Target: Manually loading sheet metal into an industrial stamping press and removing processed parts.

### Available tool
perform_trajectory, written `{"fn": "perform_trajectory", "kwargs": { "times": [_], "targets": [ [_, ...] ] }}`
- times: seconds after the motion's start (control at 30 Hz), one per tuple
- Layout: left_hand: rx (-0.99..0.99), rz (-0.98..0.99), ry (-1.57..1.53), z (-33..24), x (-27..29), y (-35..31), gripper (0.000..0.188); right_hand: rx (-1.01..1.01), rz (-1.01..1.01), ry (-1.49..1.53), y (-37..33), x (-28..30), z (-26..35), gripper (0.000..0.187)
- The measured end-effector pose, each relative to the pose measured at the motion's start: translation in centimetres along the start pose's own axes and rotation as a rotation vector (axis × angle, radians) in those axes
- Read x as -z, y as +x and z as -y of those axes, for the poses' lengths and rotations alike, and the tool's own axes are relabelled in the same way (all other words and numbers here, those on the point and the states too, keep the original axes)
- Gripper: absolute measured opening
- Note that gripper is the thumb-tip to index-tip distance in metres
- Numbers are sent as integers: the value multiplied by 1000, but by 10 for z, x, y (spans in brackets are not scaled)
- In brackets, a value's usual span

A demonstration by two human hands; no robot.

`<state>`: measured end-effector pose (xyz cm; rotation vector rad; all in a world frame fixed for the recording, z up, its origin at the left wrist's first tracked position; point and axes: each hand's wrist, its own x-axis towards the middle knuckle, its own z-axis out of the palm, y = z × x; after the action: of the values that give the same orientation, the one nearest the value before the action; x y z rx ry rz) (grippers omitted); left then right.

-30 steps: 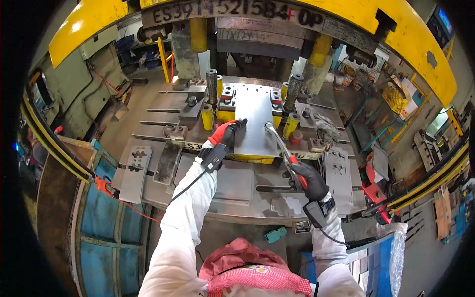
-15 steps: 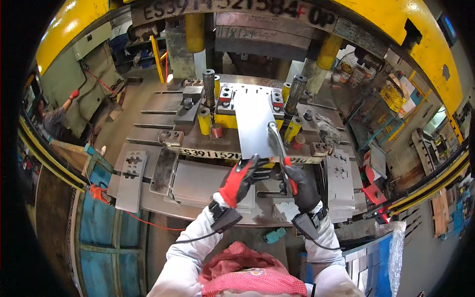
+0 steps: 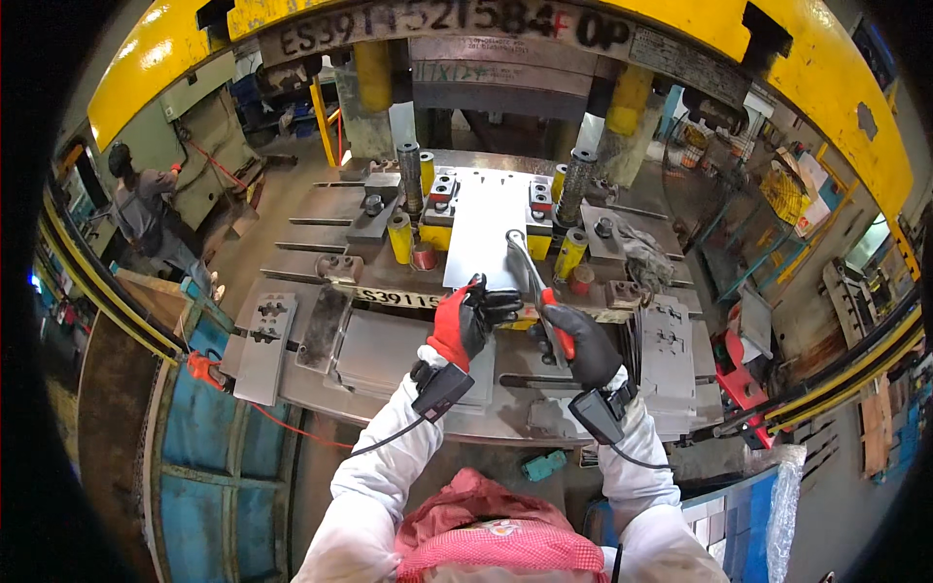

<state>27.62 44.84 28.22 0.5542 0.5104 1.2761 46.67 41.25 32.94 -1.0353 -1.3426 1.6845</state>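
Observation:
A flat, shiny metal sheet (image 3: 483,233) lies partly on the die (image 3: 436,236) ahead of me, its near end sticking out toward me. My right hand (image 3: 583,346), in a black glove, grips a long pair of tongs (image 3: 550,316) with red handles. The round head of the tongs rests at the right side of the sheet. My left hand (image 3: 468,321), in a red and black glove, is at the sheet's near edge with fingers stretched to the right. Whether it touches the sheet, I cannot tell.
Flat sheets (image 3: 394,355) are stacked on the press bed nearer me, with stamped plates (image 3: 667,355) at right and a slotted plate (image 3: 264,350) at left. Dark guide posts (image 3: 577,189) and yellow posts (image 3: 400,238) flank the die. A co-worker (image 3: 146,209) stands far left.
The sheet's near end has swung left and moved farther from me, with the tongs head beside it. My left hand has shifted slightly up and left. The co-worker shows more fully.

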Motion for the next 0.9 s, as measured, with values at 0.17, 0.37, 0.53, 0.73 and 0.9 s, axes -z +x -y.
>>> {"fn": "perform_trajectory", "kwargs": {
  "times": [0.17,0.37,0.53,0.73,0.9],
  "targets": [
    [-41,-77,-18,7,2,0,39,9,-38,-101,-4,0,6,40],
    [-15,-103,-60,8,-4,1,35,127,-47,-51,-16,9,-3,40],
    [-34,-92,-69,10,-3,1,32,175,-96,24,-93,11,-38,38],
    [-43,-86,-26,8,7,6,33,-124,-187,151,-178,13,-92,34],
    [-56,-16,-40,8,17,11,35,-266,-264,288,-216,6,-120,32]
  ]
}}
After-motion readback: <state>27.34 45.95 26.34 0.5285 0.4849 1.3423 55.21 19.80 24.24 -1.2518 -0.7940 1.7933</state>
